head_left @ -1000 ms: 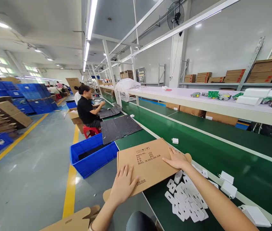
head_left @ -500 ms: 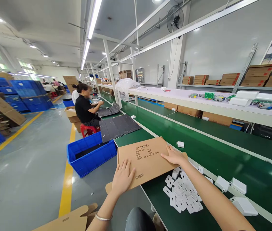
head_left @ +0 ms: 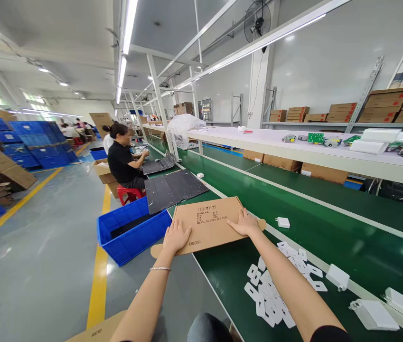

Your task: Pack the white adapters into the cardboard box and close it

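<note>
— On the green bench (head_left: pixel 244 270), what lies under the hands?

— Flat cardboard (head_left: pixel 206 224) with black print, lying at the bench's near edge and jutting a little over the floor side. Both hands are spread open and pressed flat on it, well apart: the left hand (head_left: pixel 176 236) at the near left corner, the right hand (head_left: pixel 246 223) at the right edge. Neither grips anything.

— And around it?

— Beyond the cardboard lie dark mats (head_left: pixel 174 186). Nearer the person, loose white tabs (head_left: pixel 274 297) are scattered on the green surface. Alongside runs a green belt (head_left: pixel 329 228) carrying white chargers (head_left: pixel 282 222) here and there. A blue bin (head_left: pixel 130 230) stands on the floor just beside the cardboard.

— The room?

— A long factory hall: grey floor (head_left: pixel 51 266) with yellow lines, strip lights overhead, a wall fan (head_left: pixel 257 20) high up. A white shelf (head_left: pixel 294 149) runs along above the belt, with brown boxes (head_left: pixel 343 113) racked behind. Further down the line a co-worker (head_left: pixel 125 159) in black sits on a red stool (head_left: pixel 132 193), and blue crates (head_left: pixel 33 137) are stacked at the far left.
</note>
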Demonstrator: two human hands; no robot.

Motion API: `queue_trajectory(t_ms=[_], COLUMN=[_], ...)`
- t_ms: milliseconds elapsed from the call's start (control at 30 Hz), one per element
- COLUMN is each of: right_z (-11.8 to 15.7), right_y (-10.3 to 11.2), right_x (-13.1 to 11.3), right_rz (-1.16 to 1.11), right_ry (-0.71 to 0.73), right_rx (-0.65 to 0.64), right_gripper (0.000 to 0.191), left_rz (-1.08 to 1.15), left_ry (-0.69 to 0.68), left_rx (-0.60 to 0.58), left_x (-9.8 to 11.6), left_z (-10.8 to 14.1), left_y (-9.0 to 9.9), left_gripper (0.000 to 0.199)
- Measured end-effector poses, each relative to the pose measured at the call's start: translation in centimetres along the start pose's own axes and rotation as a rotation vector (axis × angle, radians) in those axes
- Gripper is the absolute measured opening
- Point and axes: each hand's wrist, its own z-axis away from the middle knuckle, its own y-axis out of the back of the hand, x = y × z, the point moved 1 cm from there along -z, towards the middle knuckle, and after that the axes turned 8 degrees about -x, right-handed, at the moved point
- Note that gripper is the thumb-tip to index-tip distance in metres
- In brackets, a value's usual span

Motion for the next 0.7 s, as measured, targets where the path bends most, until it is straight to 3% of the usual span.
queue_trajectory(t_ms=[233,367,533,700], right_z=[-0.5,-0.1,-0.9,-4.1], right_y=[-1.5,-2.0,-0.5,2.2], right_x=[0.5,0.1,0.4,0.9], right_rz=[-0.037,-0.046,-0.132,-0.169], right_ry=[-0.005,-0.02,-0.067,-0.135], right_rx=[0.006,0.034,-0.006,0.01], right_gripper=[0.107,0.104,0.097,0.073], left_rz=[-0.008,0.02,0.115,0.263], left_ry=[0.005,0.012,0.081,0.298], left_rx=[-0.005,0.007,0.057,0.098], left_x=[0.1,0.2,-0.3,-1.2], left_z=[0.0,0.0,-2.0,-4.9], left_y=[-0.2,0.1,2.1,3.0], left_gripper=[0.08,0.068,0.045,0.044])
